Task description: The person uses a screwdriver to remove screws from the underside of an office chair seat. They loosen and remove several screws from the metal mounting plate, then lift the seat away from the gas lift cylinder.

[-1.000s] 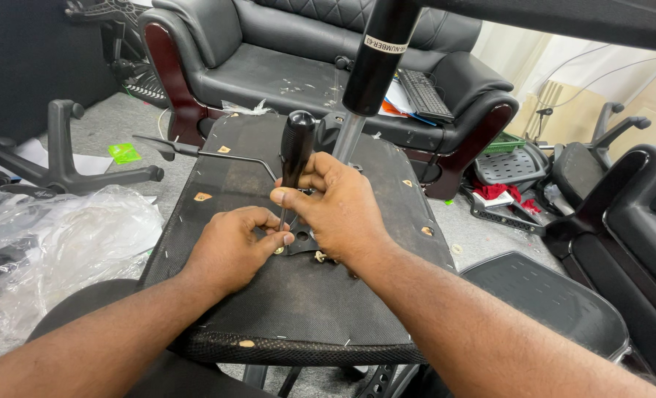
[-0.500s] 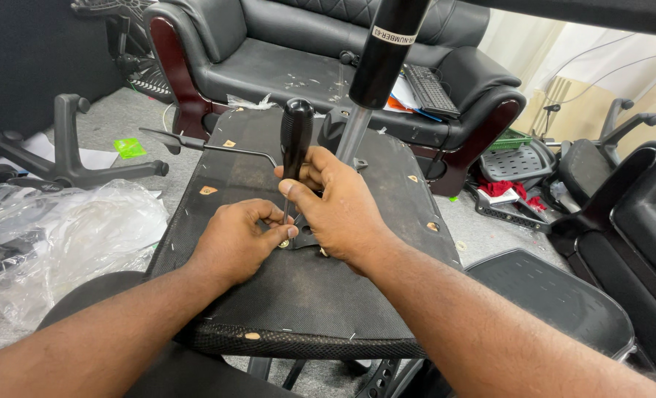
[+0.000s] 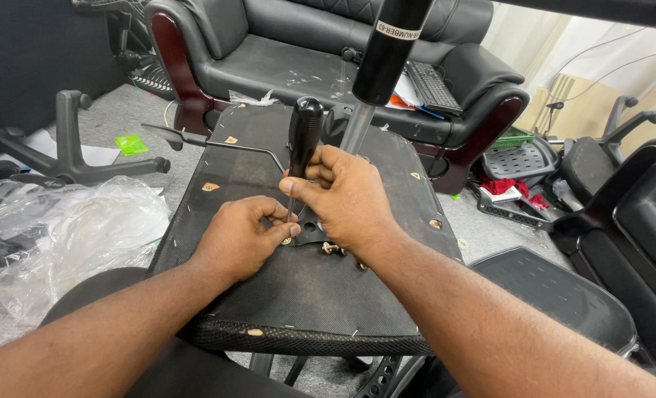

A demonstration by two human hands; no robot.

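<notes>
The right hand [image 3: 346, 199] grips a screwdriver [image 3: 303, 140] by the lower part of its black handle, its fingers curled tight around it. The tool stands nearly upright near the middle of an upturned chair seat [image 3: 298, 295], which is covered in black mesh fabric. The left hand [image 3: 236, 239] rests on the seat just beside it, its fingers pressed together and pinching the thin shaft low down, where the tip meets a brass-coloured screw [image 3: 286, 241] at the edge of a black metal plate [image 3: 309, 234]. A few more screws [image 3: 332, 249] lie on the seat beside the right hand. A gas-lift cylinder [image 3: 383, 51] rises from the plate behind the hands, and a thin lever [image 3: 217, 144] reaches toward the seat's left edge. A black leather sofa [image 3: 283, 59] stands beyond the seat, and crumpled clear plastic [image 3: 70, 228] lies on the floor to the left.
</notes>
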